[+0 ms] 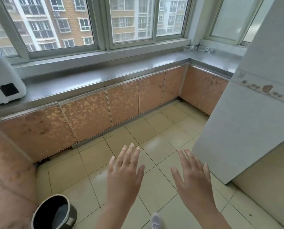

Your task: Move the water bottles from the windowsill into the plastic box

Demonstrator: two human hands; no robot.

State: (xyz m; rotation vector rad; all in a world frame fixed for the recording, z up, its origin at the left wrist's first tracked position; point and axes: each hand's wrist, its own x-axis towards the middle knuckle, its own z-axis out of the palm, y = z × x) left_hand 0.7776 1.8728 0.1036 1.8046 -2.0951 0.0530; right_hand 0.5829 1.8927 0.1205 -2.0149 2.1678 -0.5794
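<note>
My left hand (124, 174) and my right hand (192, 177) are both held out low over the tiled floor, palms down, fingers spread, holding nothing. The grey windowsill (114, 70) runs along under the windows and turns a corner at the far right. At that far corner lie a couple of clear plastic objects (198, 48), too small to tell whether they are bottles. No plastic box is in view.
A white appliance (4, 83) stands on the sill at the left. Orange patterned cabinet doors (121, 103) line the space below. A white fridge (253, 103) rises on the right. A dark round bin (53, 212) sits on the floor at lower left.
</note>
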